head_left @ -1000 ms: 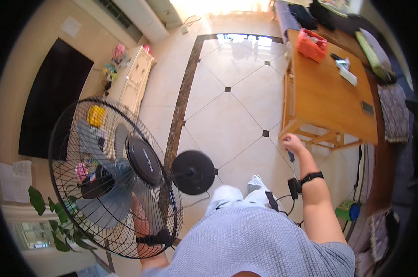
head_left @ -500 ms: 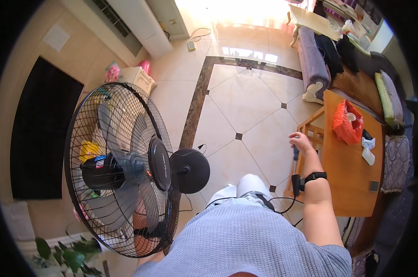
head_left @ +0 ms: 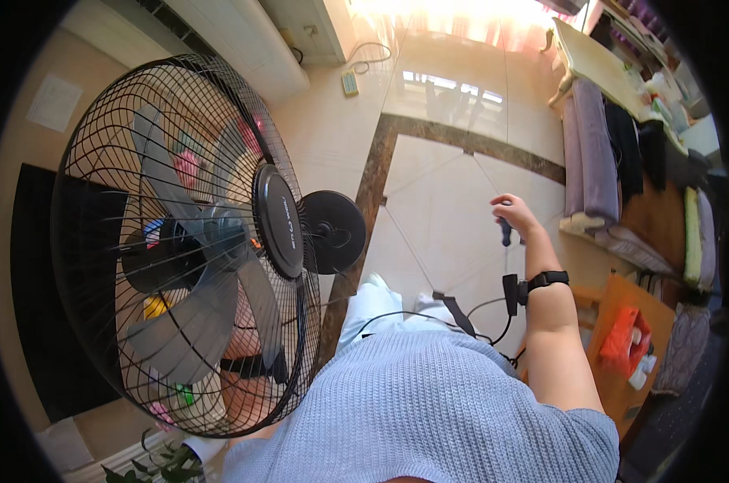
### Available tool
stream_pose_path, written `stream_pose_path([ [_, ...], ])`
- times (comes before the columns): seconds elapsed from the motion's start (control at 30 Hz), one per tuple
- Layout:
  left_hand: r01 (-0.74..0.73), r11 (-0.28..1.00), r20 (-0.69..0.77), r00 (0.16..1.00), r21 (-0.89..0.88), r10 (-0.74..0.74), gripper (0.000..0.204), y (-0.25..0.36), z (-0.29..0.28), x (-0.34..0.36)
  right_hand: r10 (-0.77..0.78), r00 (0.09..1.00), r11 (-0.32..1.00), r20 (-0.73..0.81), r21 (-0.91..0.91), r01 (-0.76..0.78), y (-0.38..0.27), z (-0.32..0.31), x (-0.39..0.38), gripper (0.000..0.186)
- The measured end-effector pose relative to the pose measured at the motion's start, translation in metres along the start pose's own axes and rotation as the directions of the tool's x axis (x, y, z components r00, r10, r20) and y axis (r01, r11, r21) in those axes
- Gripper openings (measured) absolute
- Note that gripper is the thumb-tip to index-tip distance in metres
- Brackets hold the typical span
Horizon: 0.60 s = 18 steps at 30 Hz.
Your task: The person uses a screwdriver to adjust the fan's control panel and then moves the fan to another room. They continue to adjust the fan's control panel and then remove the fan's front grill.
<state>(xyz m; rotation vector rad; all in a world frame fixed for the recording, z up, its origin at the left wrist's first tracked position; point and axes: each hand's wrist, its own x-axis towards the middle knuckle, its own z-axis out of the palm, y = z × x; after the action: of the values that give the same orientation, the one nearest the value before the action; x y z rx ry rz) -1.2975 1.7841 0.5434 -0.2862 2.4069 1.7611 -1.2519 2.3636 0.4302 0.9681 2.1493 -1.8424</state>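
A black standing fan (head_left: pixel 279 224), with a wire grille, grey blades and a round base, fills the left side, tilted beside my body. My left hand (head_left: pixel 245 326) shows only as skin behind the grille and blades; its fingers are hidden. My right hand (head_left: pixel 511 211) is closed on a screwdriver (head_left: pixel 506 233) with a dark blue handle and thin shaft, hanging downward over the tiled floor. A black band with a small device is on each wrist, and cables run across my waist.
A wooden table (head_left: pixel 653 310) with a red bag (head_left: pixel 622 338) is at lower right. A sofa (head_left: pixel 590 153) and a cream table (head_left: pixel 590 52) line the right. A black television (head_left: pixel 38 282) is on the left wall, and a power strip (head_left: pixel 349 84) lies on the pale floor (head_left: pixel 429 193).
I have moved forward through the room: the wooden table slid down to the lower right, the sofa came nearer. The fan rose and grew larger in view; my right hand moved up, still holding the screwdriver.
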Motion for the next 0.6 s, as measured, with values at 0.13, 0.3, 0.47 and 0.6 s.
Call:
stream_pose_path([
  [0.13, -0.025, 1.0, 0.042, 0.999, 0.013, 0.024, 0.062, 0.025, 0.019, 0.113, -0.224, 0.97, 0.954, 0.095, -0.182, 0.238, -0.109, 0.047, 0.088, 0.023],
  [0.3, -0.063, 0.997, 0.146, 0.988, 0.042, 0.056, 0.062, 0.063, 0.044, 0.268, -0.23, 0.973, 0.971, 0.032, -0.057, 0.231, -0.163, 0.079, 0.151, 0.024],
  [0.47, -0.104, 0.992, 0.248, 0.965, 0.074, 0.082, 0.062, 0.109, 0.081, 0.41, -0.131, 0.986, 0.988, -0.103, 0.072, 0.139, -0.201, 0.077, 0.234, 0.022],
  [0.6, -0.103, 0.99, 0.242, 0.967, 0.101, 0.076, 0.063, 0.123, 0.093, 0.497, -0.068, 0.99, 0.994, -0.128, 0.079, 0.078, -0.234, 0.071, 0.319, 0.022],
])
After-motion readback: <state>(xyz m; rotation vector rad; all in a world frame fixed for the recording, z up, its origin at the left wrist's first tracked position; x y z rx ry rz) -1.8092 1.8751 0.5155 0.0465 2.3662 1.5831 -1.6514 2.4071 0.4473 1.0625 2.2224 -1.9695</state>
